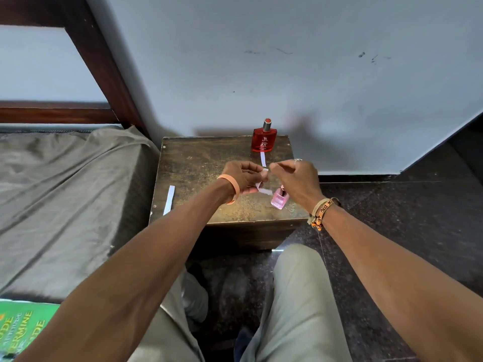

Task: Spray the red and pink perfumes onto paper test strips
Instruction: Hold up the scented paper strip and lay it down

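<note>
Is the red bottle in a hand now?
No, the red bottle stands on the table, apart from the left hand and right hand, which both pinch a strip.

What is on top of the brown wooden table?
A red square perfume bottle, a pink perfume bottle, two white paper strips. The left hand and right hand, pinching a third strip, cover the middle.

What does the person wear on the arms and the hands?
No sleeves are worn. The left hand has a smooth peach wristband at the wrist. The right hand has a silver ring on one finger and woven thread bands, beige and orange with dark markings, at the wrist.
</note>
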Demonstrator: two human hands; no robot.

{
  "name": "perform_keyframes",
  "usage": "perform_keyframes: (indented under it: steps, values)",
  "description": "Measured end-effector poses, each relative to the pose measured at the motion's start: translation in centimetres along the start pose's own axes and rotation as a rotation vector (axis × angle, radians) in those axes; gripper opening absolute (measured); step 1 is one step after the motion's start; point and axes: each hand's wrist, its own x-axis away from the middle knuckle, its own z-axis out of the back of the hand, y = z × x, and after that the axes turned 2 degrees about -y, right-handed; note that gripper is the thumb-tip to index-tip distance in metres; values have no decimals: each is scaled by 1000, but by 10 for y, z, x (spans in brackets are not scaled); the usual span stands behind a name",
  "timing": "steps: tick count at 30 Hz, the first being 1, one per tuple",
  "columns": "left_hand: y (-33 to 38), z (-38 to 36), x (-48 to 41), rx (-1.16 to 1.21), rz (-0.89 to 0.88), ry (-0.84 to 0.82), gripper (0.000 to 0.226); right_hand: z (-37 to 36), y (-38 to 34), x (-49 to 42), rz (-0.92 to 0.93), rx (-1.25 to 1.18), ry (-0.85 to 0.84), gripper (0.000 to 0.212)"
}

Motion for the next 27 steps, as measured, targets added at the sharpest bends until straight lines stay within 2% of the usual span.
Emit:
perform_keyframes:
  steps: [3,8,13,15,17,20,21,23,24,25,27]
  values:
    - [14,22,16,-146,-100,34,14,-5,-33,4,-129,-265,-236,24]
    - [27,69,50,-184,-209,71,23,-28,-73,12,-238,-410,-307,22]
    - [26,111,78,-209,-271,175,30,-57,-108,29,-171,-278,-370,15]
    - [26,127,83,-243,-312,327,42,-66,-124,34,-79,-118,-342,19]
    - [28,143,84,-147,-323,488,52,-64,-148,37,-12,-82,-332,23]
    - [31,168,79,-24,-289,593,49,-48,-180,35,-130,-528,-563,17]
    - [31,175,77,-20,-278,604,49,-46,-184,29,-151,-488,-549,19]
    - [28,184,72,-42,-249,622,47,-50,-180,21,-78,93,-384,23]
    - [26,186,70,-60,-247,626,45,-51,-180,24,-21,247,-268,23]
    - [26,185,67,-77,-249,634,42,-53,-180,25,43,245,-285,23]
    - [26,183,66,-113,-254,648,38,-49,-189,29,82,-173,-454,18]
